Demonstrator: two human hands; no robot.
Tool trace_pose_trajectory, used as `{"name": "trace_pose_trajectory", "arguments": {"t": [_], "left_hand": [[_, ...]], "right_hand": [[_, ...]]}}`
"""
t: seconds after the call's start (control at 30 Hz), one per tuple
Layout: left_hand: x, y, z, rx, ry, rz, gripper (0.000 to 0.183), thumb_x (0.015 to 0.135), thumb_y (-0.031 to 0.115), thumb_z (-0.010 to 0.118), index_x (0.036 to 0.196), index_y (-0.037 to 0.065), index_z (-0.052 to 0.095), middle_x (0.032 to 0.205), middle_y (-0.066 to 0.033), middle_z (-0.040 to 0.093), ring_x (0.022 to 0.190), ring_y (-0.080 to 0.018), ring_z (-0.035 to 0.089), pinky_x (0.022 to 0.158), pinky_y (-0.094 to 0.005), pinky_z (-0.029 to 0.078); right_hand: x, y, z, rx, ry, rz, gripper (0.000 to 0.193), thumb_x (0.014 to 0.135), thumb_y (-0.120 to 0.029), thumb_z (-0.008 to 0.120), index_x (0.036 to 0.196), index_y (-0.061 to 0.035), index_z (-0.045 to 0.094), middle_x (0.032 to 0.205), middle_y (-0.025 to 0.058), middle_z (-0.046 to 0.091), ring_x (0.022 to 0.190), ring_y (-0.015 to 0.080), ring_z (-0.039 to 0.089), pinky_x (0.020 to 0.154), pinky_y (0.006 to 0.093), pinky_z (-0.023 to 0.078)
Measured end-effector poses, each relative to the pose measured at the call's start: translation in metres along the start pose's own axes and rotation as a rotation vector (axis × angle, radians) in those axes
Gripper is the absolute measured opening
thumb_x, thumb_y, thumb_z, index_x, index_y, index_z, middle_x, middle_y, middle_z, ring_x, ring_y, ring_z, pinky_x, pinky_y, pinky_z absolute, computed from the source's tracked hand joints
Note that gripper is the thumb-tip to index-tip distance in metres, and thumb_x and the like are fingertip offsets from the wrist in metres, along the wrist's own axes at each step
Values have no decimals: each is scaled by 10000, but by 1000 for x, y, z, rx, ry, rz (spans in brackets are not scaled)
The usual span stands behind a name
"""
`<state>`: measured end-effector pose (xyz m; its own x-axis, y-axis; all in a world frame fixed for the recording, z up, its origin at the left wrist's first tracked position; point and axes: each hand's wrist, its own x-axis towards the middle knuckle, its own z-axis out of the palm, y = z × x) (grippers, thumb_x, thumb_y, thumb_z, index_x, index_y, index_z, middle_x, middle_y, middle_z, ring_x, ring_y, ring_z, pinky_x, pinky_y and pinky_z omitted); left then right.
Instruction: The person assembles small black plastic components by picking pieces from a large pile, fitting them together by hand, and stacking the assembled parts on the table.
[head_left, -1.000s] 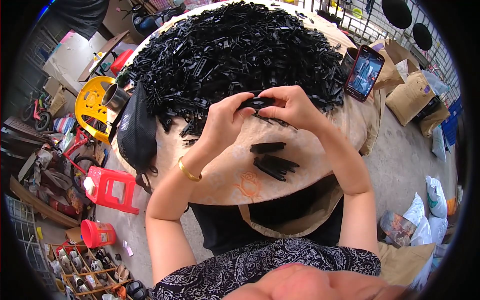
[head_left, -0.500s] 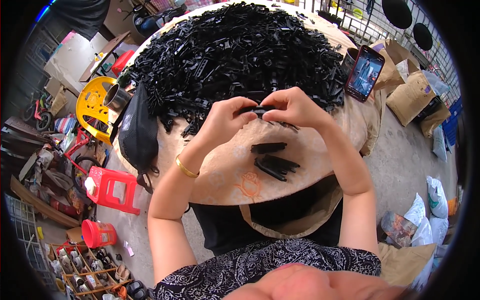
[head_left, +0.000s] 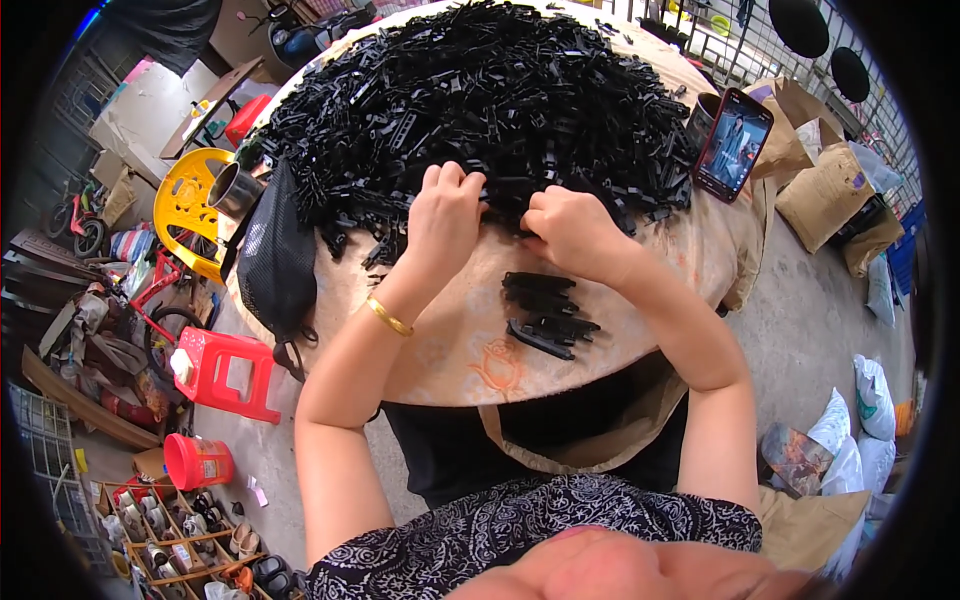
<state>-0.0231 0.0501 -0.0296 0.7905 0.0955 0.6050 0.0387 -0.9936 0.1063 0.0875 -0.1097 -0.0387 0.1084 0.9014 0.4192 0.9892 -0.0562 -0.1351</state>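
Note:
A large heap of small black plastic pieces (head_left: 480,100) covers most of the round table. At its near edge my left hand (head_left: 447,215) has its fingers curled down among the pieces, and whatever is between the fingertips is hidden. A little to the right, my right hand (head_left: 575,230) is closed too, its fingertips touching the heap's front edge; I cannot make out what they grip. Between my forearms, closer to me, lies a small group of long black plastic pieces (head_left: 545,310) laid roughly side by side on the patterned tablecloth (head_left: 440,350).
A phone (head_left: 733,145) stands upright at the table's right, beside a metal cup (head_left: 703,115). A black mesh bag (head_left: 280,265) hangs at the left edge, near a yellow chair (head_left: 185,210) and a red stool (head_left: 228,372). An open bag (head_left: 570,462) sits at my lap.
My hands were together around a black plastic piece; now they are apart at the heap, the left one farther forward. The small group near me has more pieces in it.

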Motion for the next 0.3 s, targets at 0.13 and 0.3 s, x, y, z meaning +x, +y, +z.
{"name": "trace_pose_trajectory", "arguments": {"t": [0.13,0.3], "left_hand": [[2,2,6,237,-78,22,127,685,89,633,790,44,575,865,-106,508,865,-271,487,697,-339,438],[1,4,5,174,145,146,296,649,132,640,940,82,627,951,-61,539,973,-255,473,774,-357,400]], "right_hand": [[0,9,1,100,152,-26,116,714,-133,669,801,-61,640,760,81,606,742,258,586,647,352,492],[6,17,-9,481,387,172,190,828,-196,609,969,-70,632,845,181,640,813,311,626,706,363,504]]}}
